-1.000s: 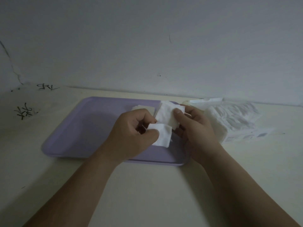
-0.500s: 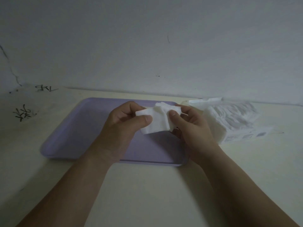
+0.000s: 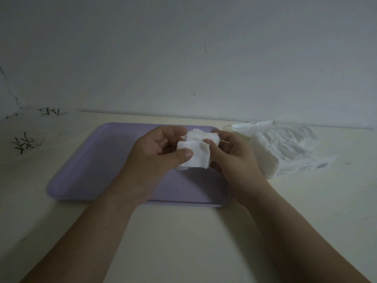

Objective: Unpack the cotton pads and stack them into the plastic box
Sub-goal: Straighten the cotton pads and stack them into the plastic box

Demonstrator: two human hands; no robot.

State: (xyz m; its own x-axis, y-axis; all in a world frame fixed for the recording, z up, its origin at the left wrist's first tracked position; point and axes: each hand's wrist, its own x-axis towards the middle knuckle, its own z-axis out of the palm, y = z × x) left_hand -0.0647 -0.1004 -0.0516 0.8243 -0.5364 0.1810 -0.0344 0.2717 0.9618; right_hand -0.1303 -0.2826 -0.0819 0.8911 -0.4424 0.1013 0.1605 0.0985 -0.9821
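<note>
Front pad (image 3: 196, 160) lower, stack (image 3: 199, 136) behind half-hidden.

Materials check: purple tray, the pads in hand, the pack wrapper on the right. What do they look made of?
The purple tray: probably moulded plastic, smooth matte, with rounded corners and a raised rim. The pads: soft white cotton, judging by fuzzy, layered edges. The pack wrapper: thin clear plastic film, crinkled and slightly shiny, pads showing through.
</note>
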